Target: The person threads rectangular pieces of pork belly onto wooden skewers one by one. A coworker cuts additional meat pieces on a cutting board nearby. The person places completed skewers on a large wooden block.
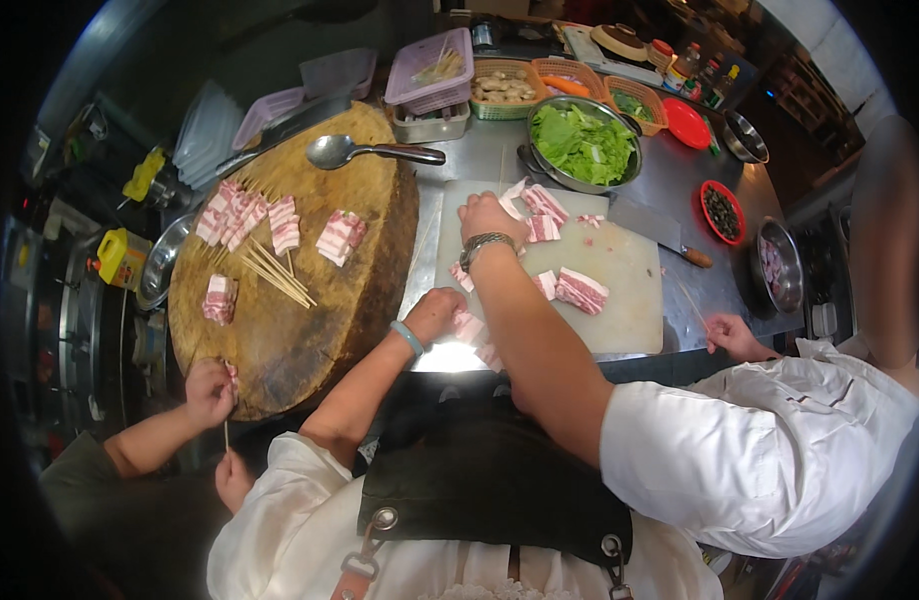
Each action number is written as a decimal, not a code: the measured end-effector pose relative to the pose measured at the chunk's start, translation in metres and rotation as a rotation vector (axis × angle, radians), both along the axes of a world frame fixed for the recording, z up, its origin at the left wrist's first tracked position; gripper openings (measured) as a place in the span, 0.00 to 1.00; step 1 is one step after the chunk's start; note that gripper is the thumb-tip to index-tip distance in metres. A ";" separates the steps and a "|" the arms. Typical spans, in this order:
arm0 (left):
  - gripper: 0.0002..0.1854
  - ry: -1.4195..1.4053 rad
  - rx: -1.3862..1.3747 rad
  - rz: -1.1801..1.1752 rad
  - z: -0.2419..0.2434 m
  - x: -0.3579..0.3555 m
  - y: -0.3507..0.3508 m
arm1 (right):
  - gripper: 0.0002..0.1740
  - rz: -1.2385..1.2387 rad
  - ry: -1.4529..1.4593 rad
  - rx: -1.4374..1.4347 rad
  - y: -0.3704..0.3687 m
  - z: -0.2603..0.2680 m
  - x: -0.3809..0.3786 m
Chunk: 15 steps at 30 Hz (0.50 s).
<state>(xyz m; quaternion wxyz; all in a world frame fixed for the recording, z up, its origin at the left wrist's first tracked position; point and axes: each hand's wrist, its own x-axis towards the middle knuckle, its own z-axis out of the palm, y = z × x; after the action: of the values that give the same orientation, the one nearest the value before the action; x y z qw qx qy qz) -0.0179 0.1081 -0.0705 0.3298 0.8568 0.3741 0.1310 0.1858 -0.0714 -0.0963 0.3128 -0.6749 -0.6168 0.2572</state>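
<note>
My left hand, with a pale bangle at its wrist, pinches a slice of pork belly at the near left edge of the white cutting board. A co-worker's forearm hides my right hand; only a bit of skin below that forearm may be part of it. The co-worker's watch-wearing hand lies by pork strips on the board. A thicker pork piece lies nearer. On the round wooden block are threaded pork slices, bare bamboo skewers and a metal spoon.
A cleaver rests across the board's right edge. Behind stand a pot of lettuce and baskets of vegetables. At left another person's hand holds a skewer with meat; at right a co-worker's hand holds a thin skewer.
</note>
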 end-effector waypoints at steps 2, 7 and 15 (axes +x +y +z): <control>0.10 0.021 -0.023 -0.005 0.001 0.000 0.001 | 0.04 0.003 0.007 0.028 0.003 -0.003 -0.001; 0.10 0.007 0.016 -0.017 0.007 0.002 0.001 | 0.04 -0.009 0.035 0.051 0.000 -0.008 -0.006; 0.10 0.004 0.063 -0.027 0.001 0.004 0.005 | 0.04 -0.026 0.108 0.053 0.004 -0.011 -0.007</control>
<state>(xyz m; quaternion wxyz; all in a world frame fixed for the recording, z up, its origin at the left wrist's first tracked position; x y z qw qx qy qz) -0.0141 0.1126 -0.0697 0.3037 0.8720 0.3589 0.1362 0.1786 -0.0672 -0.1077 0.3668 -0.6596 -0.5966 0.2728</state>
